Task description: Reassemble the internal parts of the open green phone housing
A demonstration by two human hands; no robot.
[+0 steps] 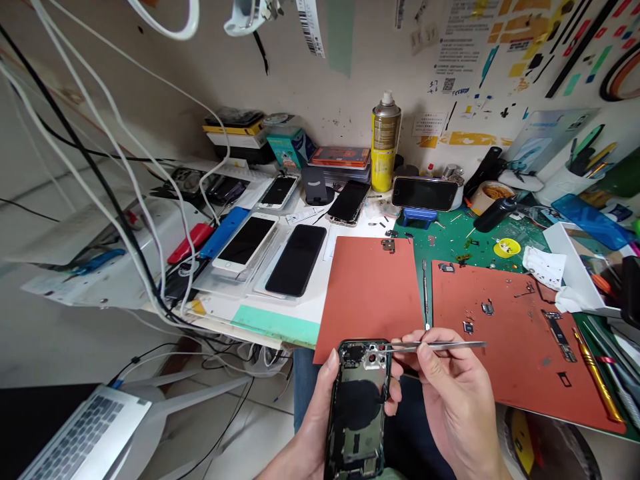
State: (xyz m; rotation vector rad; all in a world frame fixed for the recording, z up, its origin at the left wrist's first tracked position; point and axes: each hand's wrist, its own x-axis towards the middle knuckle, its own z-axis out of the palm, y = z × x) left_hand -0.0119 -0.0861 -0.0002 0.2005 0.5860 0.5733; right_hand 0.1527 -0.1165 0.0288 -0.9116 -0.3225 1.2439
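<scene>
My left hand (320, 407) is wrapped round an opened phone housing (357, 413), thumb along its left edge and fingertips at its right. Inside the housing show a dark round patch and a silvery camera bracket near the top. My right hand (455, 393) pinches metal tweezers (450, 345) between thumb and fingers. The tweezers lie almost level, with their tips over the camera bracket; whether they grip a part there is too small to tell. Just beyond my right hand, a thin metal tool (425, 293) rests between two orange mats.
Small phone parts lie on the right orange mat (505, 340), beside a gold screwdriver (595, 373). The left orange mat (373, 287) bears a small metal piece. Several phones, including a black one (297, 260), sit at the left. A yellow spray can (385, 147) stands behind; cables (125, 220) hang left.
</scene>
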